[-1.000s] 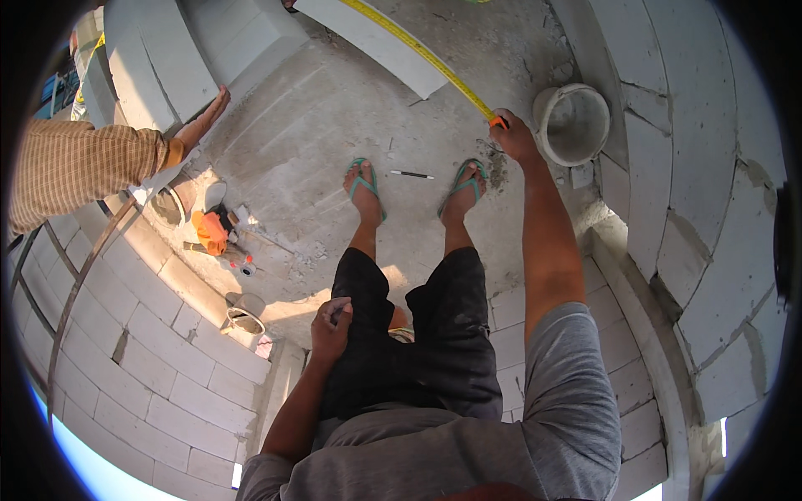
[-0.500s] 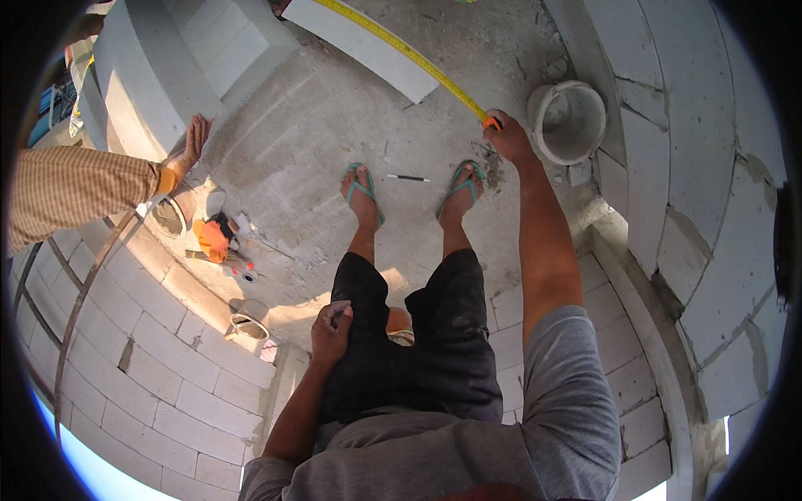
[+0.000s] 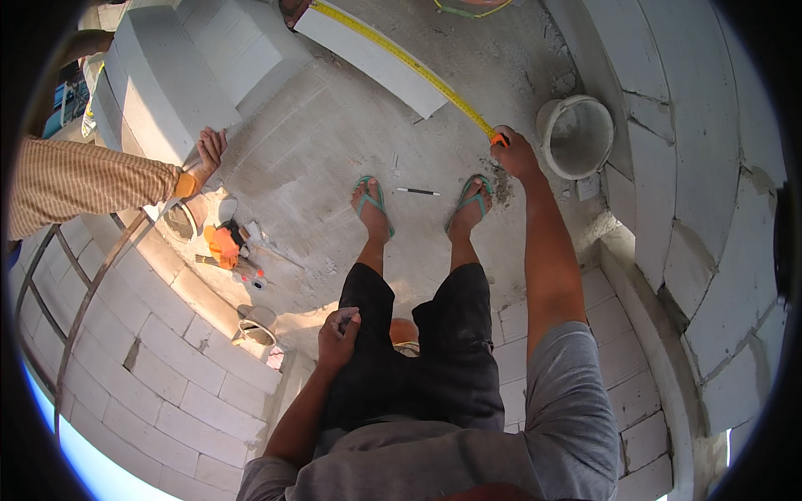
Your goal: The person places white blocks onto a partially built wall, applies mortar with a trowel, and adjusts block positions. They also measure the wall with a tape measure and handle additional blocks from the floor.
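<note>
A co-worker's hand point(image 3: 207, 152) lies flat on a grey block point(image 3: 167, 79) at far left. The left hand point(image 3: 338, 336) rests curled on the thigh, its contents unclear. The right hand point(image 3: 515, 154) pinches the yellow tape measure point(image 3: 409, 63) stretched along a white block point(image 3: 368, 54).

floor point(image 3: 334, 142): rough grey concrete | walls point(image 3: 167, 367): pale block courses, left and right | light: bright daylight
</note>
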`<act>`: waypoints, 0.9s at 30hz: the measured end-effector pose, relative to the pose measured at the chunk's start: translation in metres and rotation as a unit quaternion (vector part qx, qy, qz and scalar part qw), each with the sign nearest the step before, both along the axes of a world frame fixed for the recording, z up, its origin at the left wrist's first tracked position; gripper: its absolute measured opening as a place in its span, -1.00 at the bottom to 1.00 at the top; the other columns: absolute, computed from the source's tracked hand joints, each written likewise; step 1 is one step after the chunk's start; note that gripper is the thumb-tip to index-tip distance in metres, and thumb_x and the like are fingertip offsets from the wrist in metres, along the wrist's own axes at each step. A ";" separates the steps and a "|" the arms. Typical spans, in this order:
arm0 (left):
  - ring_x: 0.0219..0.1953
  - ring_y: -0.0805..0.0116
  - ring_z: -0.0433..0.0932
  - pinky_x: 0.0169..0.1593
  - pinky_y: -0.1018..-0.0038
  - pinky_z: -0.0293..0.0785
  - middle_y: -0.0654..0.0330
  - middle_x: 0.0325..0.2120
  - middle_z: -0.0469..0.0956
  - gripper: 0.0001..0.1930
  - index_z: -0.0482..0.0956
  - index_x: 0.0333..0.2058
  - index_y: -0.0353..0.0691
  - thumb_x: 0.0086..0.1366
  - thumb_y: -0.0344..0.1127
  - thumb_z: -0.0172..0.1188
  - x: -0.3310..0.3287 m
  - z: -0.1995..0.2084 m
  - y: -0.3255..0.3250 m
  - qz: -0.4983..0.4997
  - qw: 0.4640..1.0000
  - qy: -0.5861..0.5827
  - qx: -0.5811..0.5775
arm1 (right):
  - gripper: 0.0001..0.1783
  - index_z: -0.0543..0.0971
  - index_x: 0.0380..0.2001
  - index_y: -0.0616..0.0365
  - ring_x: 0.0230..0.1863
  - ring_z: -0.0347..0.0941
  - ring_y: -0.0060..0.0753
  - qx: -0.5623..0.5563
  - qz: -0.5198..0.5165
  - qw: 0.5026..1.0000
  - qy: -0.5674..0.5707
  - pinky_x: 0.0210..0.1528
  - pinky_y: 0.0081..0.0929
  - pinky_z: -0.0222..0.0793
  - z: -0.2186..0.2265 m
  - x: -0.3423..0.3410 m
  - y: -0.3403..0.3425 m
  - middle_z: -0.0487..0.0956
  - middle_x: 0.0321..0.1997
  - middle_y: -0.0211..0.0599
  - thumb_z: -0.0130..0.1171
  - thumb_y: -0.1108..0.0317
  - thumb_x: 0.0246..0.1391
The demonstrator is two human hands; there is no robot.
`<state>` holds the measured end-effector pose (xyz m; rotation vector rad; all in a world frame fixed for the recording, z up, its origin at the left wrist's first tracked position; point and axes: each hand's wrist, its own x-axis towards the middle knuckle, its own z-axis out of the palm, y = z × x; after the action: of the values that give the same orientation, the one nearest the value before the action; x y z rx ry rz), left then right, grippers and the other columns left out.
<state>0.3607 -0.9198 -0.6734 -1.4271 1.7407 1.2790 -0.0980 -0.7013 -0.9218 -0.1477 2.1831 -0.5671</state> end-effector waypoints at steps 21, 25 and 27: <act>0.60 0.25 -0.25 0.59 0.16 -0.11 0.22 0.58 -0.36 0.27 -0.54 0.53 0.08 0.22 -0.31 0.41 -0.464 -0.241 -0.188 -0.779 0.463 -0.060 -0.419 | -0.39 0.41 0.06 0.08 -0.28 0.38 -0.55 -0.003 -0.390 0.905 -0.169 -0.18 -0.54 0.40 0.131 0.285 0.195 0.42 -0.27 -0.44 0.27 0.62 -0.14; 0.56 0.23 -0.08 0.60 0.24 -0.11 0.19 0.53 -0.09 0.29 -0.31 0.55 0.07 0.04 -0.27 0.53 -0.466 -0.302 -0.213 -0.789 0.422 0.054 -0.444 | -0.39 0.40 0.08 0.07 -0.27 0.38 -0.54 0.027 -0.465 0.861 -0.204 -0.14 -0.50 0.41 0.152 0.348 0.231 0.45 -0.28 -0.43 0.30 0.55 -0.11; 0.53 0.24 0.00 0.59 0.27 -0.08 0.18 0.49 0.04 0.09 -0.22 0.55 0.06 0.21 -0.39 0.37 -0.476 -0.301 -0.210 -0.789 0.452 0.034 -0.414 | -0.39 0.42 0.07 0.06 -0.28 0.43 -0.52 0.042 -0.520 0.820 -0.237 -0.17 -0.50 0.44 0.163 0.379 0.237 0.48 -0.30 -0.42 0.32 0.53 -0.11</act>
<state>-0.1155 -1.1296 -0.9743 0.4710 2.4883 -0.6791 0.2806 -0.4640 -0.7588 1.1850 1.6262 -0.9565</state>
